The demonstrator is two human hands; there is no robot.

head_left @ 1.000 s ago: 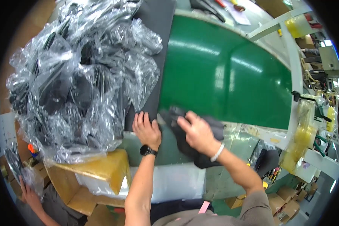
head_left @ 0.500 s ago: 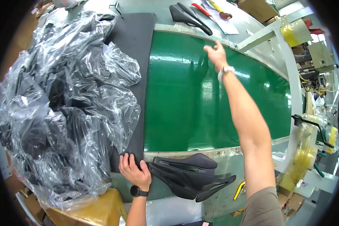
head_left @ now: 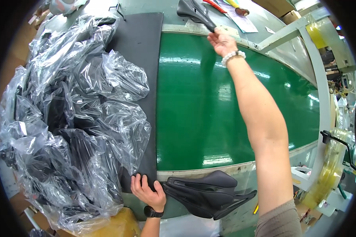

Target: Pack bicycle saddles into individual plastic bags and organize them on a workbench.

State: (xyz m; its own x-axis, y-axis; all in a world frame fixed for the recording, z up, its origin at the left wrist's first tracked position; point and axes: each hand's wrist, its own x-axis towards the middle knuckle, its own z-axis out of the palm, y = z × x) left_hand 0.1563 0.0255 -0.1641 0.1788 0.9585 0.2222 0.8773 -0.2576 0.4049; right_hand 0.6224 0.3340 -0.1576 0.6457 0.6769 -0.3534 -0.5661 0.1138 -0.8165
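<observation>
Beyond the right hand point(head_left: 224, 43), whose grip is unclear, the top edge crops a slim, smooth black bicycle saddle point(head_left: 200, 15).

A big, shiny green belt point(head_left: 194, 130) fills the middle. On the right stands a pale metal frame point(head_left: 324, 91), with a fat roll of yellow tape point(head_left: 324, 173) by it. On the far side lie some papers point(head_left: 243, 21), a red handle point(head_left: 214, 6) and a tool with a yellow handle point(head_left: 241, 11). A brown box point(head_left: 275, 5) sits past them. At the far left are a bent black hook point(head_left: 121, 14) and a grey thing point(head_left: 65, 5), maybe a machine, but it is cut off.
</observation>
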